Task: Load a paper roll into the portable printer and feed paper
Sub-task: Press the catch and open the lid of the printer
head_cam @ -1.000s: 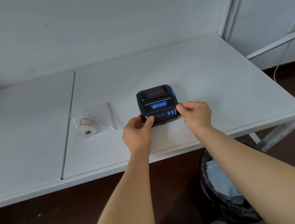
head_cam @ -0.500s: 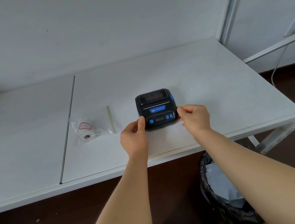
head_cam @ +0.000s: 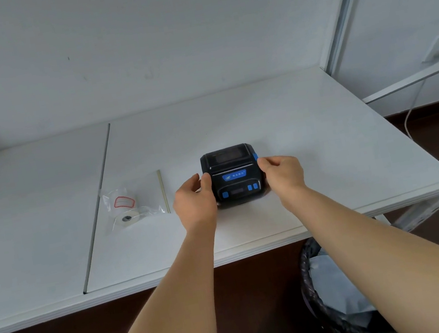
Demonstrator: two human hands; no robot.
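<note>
1. The black portable printer with blue buttons (head_cam: 233, 177) sits on the white tabletop (head_cam: 312, 150), lid shut
2. Left hand (head_cam: 193, 200) and right hand (head_cam: 282, 174) fingers press its sides, right fingertip by the blue latch
3. The small white paper roll in a clear bag (head_cam: 127, 216) lies well left; a hard latch push could skid the printer
</note>
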